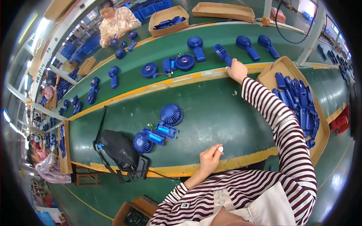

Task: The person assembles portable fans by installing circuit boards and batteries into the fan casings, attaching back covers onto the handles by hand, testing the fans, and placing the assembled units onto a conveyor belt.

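Right fingers (233, 67) on blue fan handle (226, 59)

My table (211, 113) lies before me, the belt (222, 34) running behind it. My left hand (210, 159) is over the table's near edge; my right hand (237, 71) is at the belt's near edge, around a fan piece (223, 55), with a fan (196, 48) to its left and two more to its right. Left of centre on the table lie opened fans (171, 114), a bag (117, 148) beside them. Right, a box (320, 146) contains handles (294, 98). Beyond the belt, a person (117, 23) is left of two boxes.
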`<state>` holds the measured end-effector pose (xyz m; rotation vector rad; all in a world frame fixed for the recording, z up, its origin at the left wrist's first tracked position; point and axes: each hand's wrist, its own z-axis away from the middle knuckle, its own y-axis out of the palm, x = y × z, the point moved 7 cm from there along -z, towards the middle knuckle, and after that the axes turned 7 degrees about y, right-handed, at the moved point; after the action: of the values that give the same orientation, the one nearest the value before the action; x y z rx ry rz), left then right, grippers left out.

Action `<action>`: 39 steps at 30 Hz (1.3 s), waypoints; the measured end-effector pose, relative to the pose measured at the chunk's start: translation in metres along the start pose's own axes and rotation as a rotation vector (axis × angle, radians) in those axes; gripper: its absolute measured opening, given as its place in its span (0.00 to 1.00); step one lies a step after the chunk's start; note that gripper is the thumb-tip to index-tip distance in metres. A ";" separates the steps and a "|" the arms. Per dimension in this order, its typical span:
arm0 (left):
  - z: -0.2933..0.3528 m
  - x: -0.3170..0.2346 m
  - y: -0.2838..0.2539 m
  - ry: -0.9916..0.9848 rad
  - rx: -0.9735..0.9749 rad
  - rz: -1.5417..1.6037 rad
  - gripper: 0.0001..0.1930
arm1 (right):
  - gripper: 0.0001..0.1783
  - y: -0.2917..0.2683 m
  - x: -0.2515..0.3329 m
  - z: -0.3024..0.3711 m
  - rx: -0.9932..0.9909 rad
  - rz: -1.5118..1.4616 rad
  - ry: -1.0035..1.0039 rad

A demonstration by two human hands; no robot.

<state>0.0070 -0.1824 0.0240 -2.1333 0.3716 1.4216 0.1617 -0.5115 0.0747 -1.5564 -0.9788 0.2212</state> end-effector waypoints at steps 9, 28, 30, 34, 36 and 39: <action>0.001 0.008 -0.003 -0.025 0.037 -0.034 0.08 | 0.17 0.027 0.082 -0.057 -0.457 0.149 -0.272; -0.005 0.002 -0.005 0.029 -0.016 -0.032 0.09 | 0.08 0.122 0.266 0.043 0.151 -0.060 -0.892; -0.004 0.003 -0.003 0.034 -0.018 -0.029 0.09 | 0.09 0.119 0.256 0.039 0.129 -0.162 -0.808; 0.000 0.006 -0.004 0.020 -0.031 -0.027 0.08 | 0.12 0.091 0.265 0.046 0.239 -0.370 -0.581; 0.000 0.004 0.000 0.038 0.002 -0.052 0.08 | 0.12 0.068 0.279 0.070 0.095 -0.347 -0.719; 0.002 0.007 -0.002 0.015 0.004 -0.055 0.08 | 0.13 0.020 0.301 0.132 0.048 -0.269 -0.928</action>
<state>0.0095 -0.1796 0.0176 -2.1353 0.3187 1.3739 0.2750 -0.2087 0.1370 -1.2395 -1.8627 0.8108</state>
